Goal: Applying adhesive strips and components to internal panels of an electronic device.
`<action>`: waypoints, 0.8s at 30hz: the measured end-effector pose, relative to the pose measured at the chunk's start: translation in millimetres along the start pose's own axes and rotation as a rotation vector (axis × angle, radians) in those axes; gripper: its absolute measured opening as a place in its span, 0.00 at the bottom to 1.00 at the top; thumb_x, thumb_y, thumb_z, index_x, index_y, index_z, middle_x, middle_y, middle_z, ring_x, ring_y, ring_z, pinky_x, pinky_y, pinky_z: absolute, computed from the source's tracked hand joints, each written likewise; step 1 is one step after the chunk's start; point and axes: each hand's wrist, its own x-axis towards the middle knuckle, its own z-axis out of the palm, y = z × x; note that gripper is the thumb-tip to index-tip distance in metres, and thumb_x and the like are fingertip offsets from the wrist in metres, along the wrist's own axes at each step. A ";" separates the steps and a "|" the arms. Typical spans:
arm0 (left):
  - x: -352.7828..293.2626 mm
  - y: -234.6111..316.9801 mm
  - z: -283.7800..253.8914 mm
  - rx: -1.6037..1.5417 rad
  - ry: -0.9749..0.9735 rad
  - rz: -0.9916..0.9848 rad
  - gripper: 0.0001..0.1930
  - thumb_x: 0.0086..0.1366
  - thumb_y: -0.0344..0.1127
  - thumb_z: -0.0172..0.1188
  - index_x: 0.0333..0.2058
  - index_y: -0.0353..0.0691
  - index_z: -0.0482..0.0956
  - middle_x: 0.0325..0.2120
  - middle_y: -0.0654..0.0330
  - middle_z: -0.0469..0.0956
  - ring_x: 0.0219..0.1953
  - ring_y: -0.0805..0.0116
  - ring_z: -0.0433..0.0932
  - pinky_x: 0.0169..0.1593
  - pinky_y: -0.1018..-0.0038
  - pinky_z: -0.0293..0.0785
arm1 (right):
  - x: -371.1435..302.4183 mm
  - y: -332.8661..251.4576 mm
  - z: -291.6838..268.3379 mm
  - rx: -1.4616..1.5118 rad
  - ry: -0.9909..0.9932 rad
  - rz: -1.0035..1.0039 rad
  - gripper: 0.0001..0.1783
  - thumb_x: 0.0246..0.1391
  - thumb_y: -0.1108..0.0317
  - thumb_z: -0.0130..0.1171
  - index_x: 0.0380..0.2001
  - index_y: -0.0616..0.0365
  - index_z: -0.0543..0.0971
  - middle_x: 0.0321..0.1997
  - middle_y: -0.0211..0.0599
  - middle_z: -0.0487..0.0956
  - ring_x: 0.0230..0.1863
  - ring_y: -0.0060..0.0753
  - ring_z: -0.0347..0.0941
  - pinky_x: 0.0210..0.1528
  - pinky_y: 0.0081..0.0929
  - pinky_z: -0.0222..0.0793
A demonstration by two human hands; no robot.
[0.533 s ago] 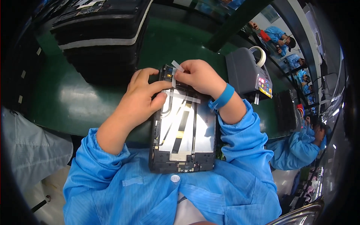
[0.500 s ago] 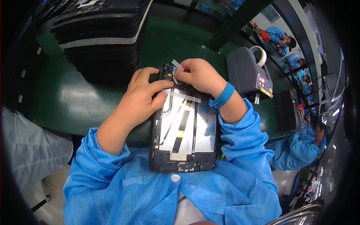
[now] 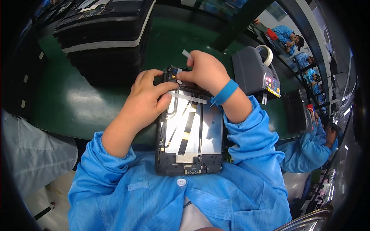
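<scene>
An opened black tablet frame (image 3: 189, 134) with a shiny metal inner plate and flat cables lies between my arms, its near end against my blue coat. My left hand (image 3: 146, 98) grips its upper left edge, thumb on the plate. At the frame's top edge my right hand (image 3: 204, 71) presses down, fingers pinched on a small clear strip of tape (image 3: 187, 54) that sticks up. A white tape strip (image 3: 189, 98) crosses the plate. A blue wristband (image 3: 224, 92) is on my right wrist.
A grey tape dispenser (image 3: 254, 71) with a white roll stands to the right on the green bench (image 3: 77, 100). Stacked black trays (image 3: 104, 34) sit at the back left. Other workers in blue coats (image 3: 308, 150) are at the right.
Both hands stay on the tablet frame's top end; the right hand's fingers have shifted slightly over the top edge with the tape strip.
</scene>
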 end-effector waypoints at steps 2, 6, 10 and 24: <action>0.3 2.4 -1.6 0.033 0.004 0.001 0.14 0.55 0.34 0.57 0.42 0.48 0.81 0.48 0.48 0.68 0.55 0.49 0.64 0.57 0.58 0.63 | -7.4 11.9 8.9 0.135 0.242 -0.209 0.14 0.42 0.66 0.64 0.33 0.61 0.76 0.28 0.41 0.79 0.31 0.41 0.77 0.34 0.31 0.72; 1.6 5.4 -4.2 0.073 -0.011 0.022 0.15 0.55 0.33 0.56 0.43 0.47 0.80 0.50 0.47 0.68 0.56 0.48 0.64 0.58 0.58 0.61 | -23.5 19.7 21.3 0.295 0.179 -0.458 0.10 0.49 0.79 0.51 0.35 0.61 0.76 0.36 0.45 0.78 0.40 0.45 0.75 0.43 0.35 0.71; -1.8 3.0 -3.8 0.132 -0.012 0.023 0.16 0.55 0.33 0.55 0.44 0.45 0.80 0.52 0.46 0.68 0.58 0.46 0.63 0.60 0.57 0.59 | -30.8 25.5 27.0 0.371 0.136 -0.431 0.12 0.49 0.80 0.48 0.36 0.61 0.76 0.37 0.45 0.78 0.42 0.47 0.74 0.46 0.36 0.70; -10.2 31.9 -15.5 -0.009 0.193 0.202 0.24 0.43 0.32 0.69 0.42 0.36 0.77 0.40 0.54 0.75 0.43 0.53 0.73 0.48 0.62 0.68 | -75.5 14.3 22.8 -0.350 0.338 -0.783 0.18 0.44 0.71 0.59 0.42 0.58 0.74 0.51 0.41 0.75 0.57 0.42 0.68 0.62 0.44 0.57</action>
